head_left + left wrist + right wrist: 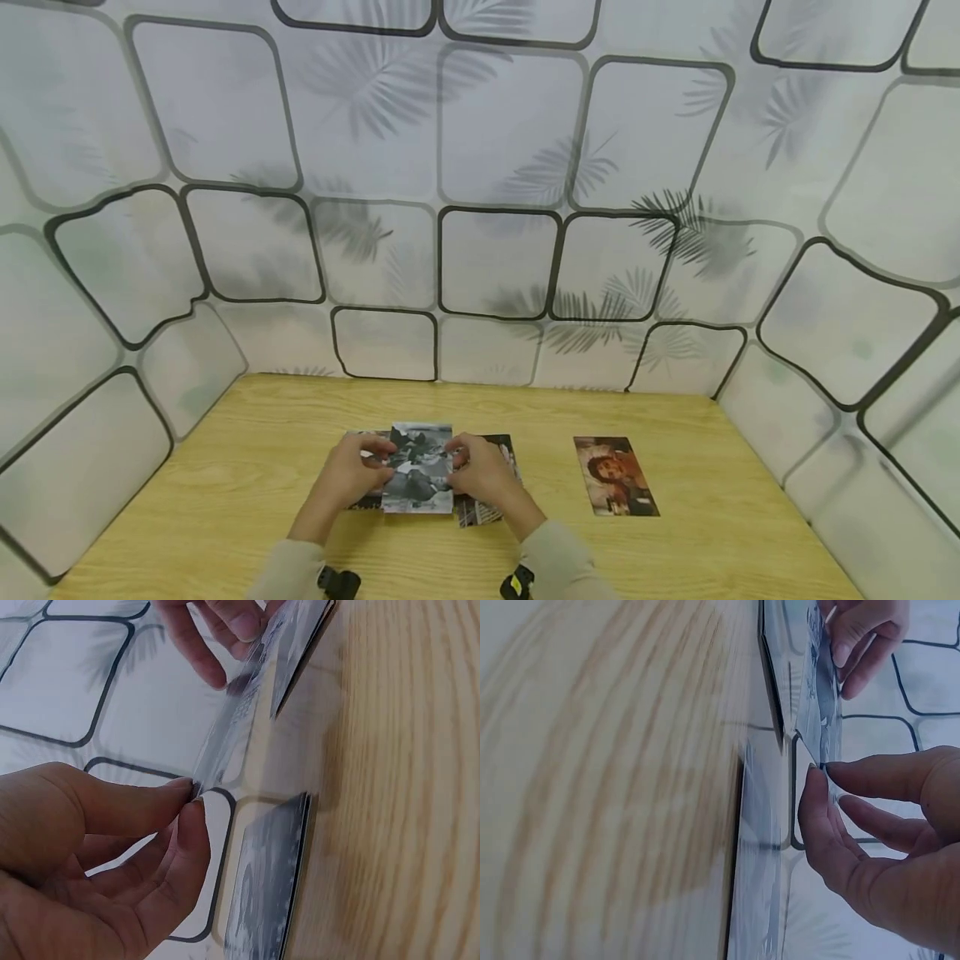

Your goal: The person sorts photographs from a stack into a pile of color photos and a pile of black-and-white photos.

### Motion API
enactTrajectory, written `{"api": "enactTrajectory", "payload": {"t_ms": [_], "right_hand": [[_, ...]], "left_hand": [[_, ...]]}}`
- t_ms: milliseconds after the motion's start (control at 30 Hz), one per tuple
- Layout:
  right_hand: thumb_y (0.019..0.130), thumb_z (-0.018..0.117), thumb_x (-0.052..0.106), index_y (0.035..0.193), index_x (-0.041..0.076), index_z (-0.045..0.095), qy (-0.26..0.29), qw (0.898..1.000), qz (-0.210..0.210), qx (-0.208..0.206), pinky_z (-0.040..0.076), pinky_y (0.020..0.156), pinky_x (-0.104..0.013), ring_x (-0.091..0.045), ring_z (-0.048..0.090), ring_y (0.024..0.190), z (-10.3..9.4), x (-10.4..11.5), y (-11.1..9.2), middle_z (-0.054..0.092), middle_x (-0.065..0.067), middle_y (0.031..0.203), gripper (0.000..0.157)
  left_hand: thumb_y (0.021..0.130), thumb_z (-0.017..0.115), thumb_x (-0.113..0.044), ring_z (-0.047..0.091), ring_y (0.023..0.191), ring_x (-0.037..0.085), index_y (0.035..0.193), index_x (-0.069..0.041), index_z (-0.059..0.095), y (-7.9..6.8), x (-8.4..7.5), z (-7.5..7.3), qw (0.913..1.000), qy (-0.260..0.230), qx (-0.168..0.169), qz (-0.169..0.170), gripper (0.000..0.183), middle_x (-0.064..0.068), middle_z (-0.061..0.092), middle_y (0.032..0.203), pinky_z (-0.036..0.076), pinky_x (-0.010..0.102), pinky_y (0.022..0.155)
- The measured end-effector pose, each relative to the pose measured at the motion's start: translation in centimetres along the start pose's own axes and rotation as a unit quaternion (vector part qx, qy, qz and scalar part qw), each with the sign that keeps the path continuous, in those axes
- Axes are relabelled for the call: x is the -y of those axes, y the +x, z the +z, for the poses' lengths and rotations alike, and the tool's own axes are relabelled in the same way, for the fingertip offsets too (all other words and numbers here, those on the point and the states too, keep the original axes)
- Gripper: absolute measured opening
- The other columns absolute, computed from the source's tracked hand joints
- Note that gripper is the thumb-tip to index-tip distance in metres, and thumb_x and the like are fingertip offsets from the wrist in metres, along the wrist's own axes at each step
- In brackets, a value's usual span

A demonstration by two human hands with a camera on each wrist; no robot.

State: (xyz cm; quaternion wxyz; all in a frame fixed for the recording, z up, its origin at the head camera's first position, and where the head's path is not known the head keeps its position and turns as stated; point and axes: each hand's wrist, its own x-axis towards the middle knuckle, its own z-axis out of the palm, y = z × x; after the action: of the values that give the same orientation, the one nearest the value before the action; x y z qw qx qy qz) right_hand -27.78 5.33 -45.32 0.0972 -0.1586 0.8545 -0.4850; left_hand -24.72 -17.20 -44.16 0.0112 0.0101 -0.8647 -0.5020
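A black-and-white photo print (417, 471) is held by its two side edges, one hand at each side. My left hand (352, 473) pinches its left edge between thumb and fingertips, and my right hand (483, 475) pinches the right edge. In both wrist views the held print (234, 724) is raised off the table. Below and to its left lies a dark print (266, 877), partly covered by my left hand in the head view. On the other side, another black-and-white print (477, 511) lies slightly turned, partly under my right hand.
A brownish colour photo (617, 477) of a person lies apart on the right of the wood-grain table (247, 467). Patterned curtain-like walls (495, 267) with rounded squares and leaves enclose the back and sides.
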Motion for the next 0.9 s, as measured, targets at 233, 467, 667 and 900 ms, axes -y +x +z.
{"api": "enactTrajectory", "payload": {"t_ms": [233, 467, 667, 900], "right_hand": [[0.087, 0.077, -0.003, 0.126, 0.000, 0.066, -0.004, 1.000, -0.011, -0.004, 0.058, 0.065, -0.034, -0.017, 0.063, 0.080, 1.2, 1.1, 0.5, 0.061, -0.008, 0.096, 0.040], [0.084, 0.076, -0.007, 0.124, 0.002, 0.067, -0.025, 1.000, -0.012, -0.012, 0.056, 0.065, -0.035, -0.019, 0.066, 0.083, 2.7, 2.0, 1.4, 0.061, -0.007, 0.094, 0.042], [0.082, 0.074, -0.009, 0.124, 0.001, 0.067, -0.032, 0.999, -0.018, -0.012, 0.053, 0.062, -0.032, -0.016, 0.064, 0.080, 3.5, 2.5, 2.0, 0.062, -0.008, 0.093, 0.044], [0.080, 0.071, -0.010, 0.123, -0.002, 0.067, -0.043, 0.998, -0.039, -0.003, 0.043, 0.061, -0.028, -0.013, 0.054, 0.071, 4.4, 2.7, 2.7, 0.061, -0.009, 0.091, 0.044]], "left_hand": [[0.083, 0.077, 0.008, 0.071, 0.092, 0.023, 0.111, 0.001, 0.075, 0.3, 0.8, -1.5, 0.9992, 0.039, -0.007, 0.002, 0.029, 0.016, 0.072, 0.109, 0.062, 0.035, 0.069], [0.084, 0.075, 0.008, 0.073, 0.090, 0.024, 0.113, 0.003, 0.074, 0.4, 1.3, -2.8, 0.9989, 0.045, -0.006, -0.009, 0.030, 0.020, 0.072, 0.114, 0.061, 0.035, 0.067], [0.083, 0.074, 0.009, 0.073, 0.087, 0.023, 0.113, 0.004, 0.074, 0.6, 1.7, -3.7, 0.9987, 0.047, -0.009, -0.017, 0.031, 0.024, 0.071, 0.118, 0.060, 0.034, 0.065], [0.085, 0.073, 0.009, 0.073, 0.093, 0.026, 0.116, 0.005, 0.073, 0.5, 2.3, -4.4, 0.9981, 0.053, -0.009, -0.030, 0.031, 0.025, 0.070, 0.119, 0.061, 0.036, 0.068]]}}
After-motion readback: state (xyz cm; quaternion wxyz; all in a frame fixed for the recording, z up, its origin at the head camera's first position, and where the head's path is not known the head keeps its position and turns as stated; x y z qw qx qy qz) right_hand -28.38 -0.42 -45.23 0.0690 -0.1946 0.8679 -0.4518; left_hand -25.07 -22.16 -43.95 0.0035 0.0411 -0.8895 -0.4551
